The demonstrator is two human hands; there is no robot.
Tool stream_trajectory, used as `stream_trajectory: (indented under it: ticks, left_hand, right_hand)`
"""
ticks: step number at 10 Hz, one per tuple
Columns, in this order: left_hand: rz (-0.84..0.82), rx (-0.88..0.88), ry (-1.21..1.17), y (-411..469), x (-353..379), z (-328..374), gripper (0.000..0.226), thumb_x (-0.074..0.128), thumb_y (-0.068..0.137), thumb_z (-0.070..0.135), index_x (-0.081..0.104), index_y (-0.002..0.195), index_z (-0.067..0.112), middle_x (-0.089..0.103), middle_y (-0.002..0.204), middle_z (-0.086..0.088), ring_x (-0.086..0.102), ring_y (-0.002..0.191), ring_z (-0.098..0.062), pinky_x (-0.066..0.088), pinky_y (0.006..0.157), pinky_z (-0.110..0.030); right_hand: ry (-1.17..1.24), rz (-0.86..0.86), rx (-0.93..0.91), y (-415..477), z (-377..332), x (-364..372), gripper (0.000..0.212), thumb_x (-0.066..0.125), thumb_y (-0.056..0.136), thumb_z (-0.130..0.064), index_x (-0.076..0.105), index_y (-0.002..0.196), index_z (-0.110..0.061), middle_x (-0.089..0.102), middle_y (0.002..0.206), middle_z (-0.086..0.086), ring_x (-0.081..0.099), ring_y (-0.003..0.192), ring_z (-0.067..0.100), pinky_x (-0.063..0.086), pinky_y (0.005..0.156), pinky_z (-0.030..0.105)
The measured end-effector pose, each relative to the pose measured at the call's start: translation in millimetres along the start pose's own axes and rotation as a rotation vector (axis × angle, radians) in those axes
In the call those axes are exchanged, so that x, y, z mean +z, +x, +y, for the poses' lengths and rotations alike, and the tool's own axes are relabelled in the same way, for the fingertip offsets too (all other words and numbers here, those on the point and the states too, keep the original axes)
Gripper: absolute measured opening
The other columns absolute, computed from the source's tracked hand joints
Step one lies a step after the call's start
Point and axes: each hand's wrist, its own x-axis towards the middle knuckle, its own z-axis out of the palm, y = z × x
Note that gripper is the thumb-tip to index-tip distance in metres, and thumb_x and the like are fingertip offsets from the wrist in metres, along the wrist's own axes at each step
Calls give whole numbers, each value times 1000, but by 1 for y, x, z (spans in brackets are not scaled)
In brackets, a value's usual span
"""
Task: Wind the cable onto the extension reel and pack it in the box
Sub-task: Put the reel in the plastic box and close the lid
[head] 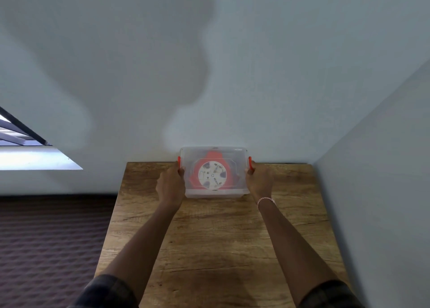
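A clear plastic box (214,172) is gripped at both ends at the far edge of a wooden tabletop (216,242), close against a pale wall (256,75). The left hand (171,184) is wrapped around the left end, fingers at an orange latch (179,163); the right hand (259,182) is closed on the right end beside the matching latch (250,163). An orange extension reel (213,174) with a white hub is seen lying flat inside, beneath the closed translucent lid. A beaded bracelet (266,200) is worn on the right wrist. Dark patterned carpet (51,238) is visible to the left.
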Motion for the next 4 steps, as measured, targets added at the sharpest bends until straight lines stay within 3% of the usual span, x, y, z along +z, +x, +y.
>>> stream_trajectory:
  ticks: [1,2,3,4]
  left_hand:
    - [-28,70,194,-6,0,-7,46,51,113,34,52,149,7,68,140,-17,68,129,-39,54,107,-51]
    - [-7,210,239,-29,7,-14,65,45,114,39,29,165,3,35,171,-22,32,160,-40,17,130,-50]
    - [-38,515,256,-87,22,-27,72,41,111,42,21,168,3,17,176,-20,16,164,-36,14,132,-51]
    - [-88,574,347,-101,33,-37,83,50,107,48,18,168,2,13,177,-21,15,164,-38,20,131,-54]
  right_hand:
    - [-159,4,-172,-13,1,0,43,60,103,-17,55,144,-4,64,139,20,64,125,38,58,98,46]
    - [-190,39,-323,-42,8,8,54,56,106,-25,42,153,-4,45,157,22,44,145,39,48,111,51]
    - [-227,-13,-514,-103,30,24,67,51,106,-42,27,162,-11,26,169,19,20,157,35,24,124,49]
    - [-285,-89,-556,-119,44,34,79,50,104,-47,13,165,-12,8,173,18,4,160,34,15,127,50]
